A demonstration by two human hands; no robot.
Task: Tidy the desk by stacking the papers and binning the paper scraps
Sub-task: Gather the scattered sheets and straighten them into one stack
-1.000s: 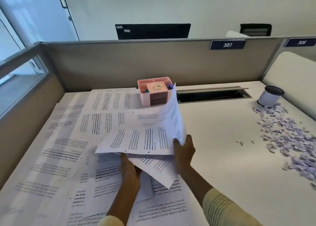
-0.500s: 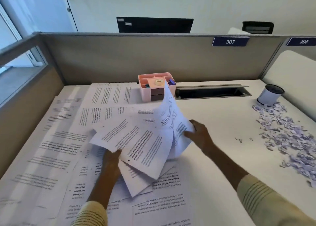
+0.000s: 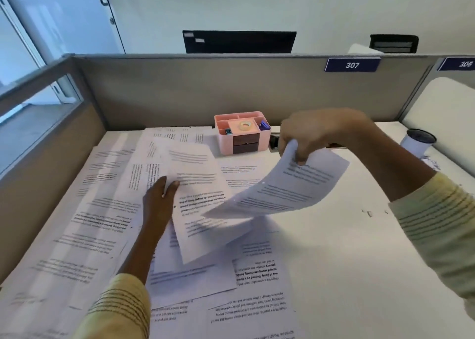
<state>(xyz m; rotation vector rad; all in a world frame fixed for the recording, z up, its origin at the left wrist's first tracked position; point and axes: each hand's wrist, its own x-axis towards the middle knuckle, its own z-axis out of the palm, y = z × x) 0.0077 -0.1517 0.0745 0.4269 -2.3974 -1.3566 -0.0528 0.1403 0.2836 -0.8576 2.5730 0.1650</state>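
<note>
Pinching a curled printed sheet (image 3: 280, 189) aloft, right hand (image 3: 311, 135); left hand (image 3: 160, 197) flat on papers (image 3: 200, 210).

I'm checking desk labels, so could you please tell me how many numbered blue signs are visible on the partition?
2. One sign reading 307 sits on the partition's top edge, right of centre. The other sign is at the far right, cut off by the frame edge, apparently reading 306.

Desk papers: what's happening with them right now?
A person is gathering printed sheets. The right hand pinches one sheet by its edge and holds it lifted above the desk, near the pink organizer. The left hand presses flat on the loose pile. Many papers lie spread over the left side, unstacked.
</note>
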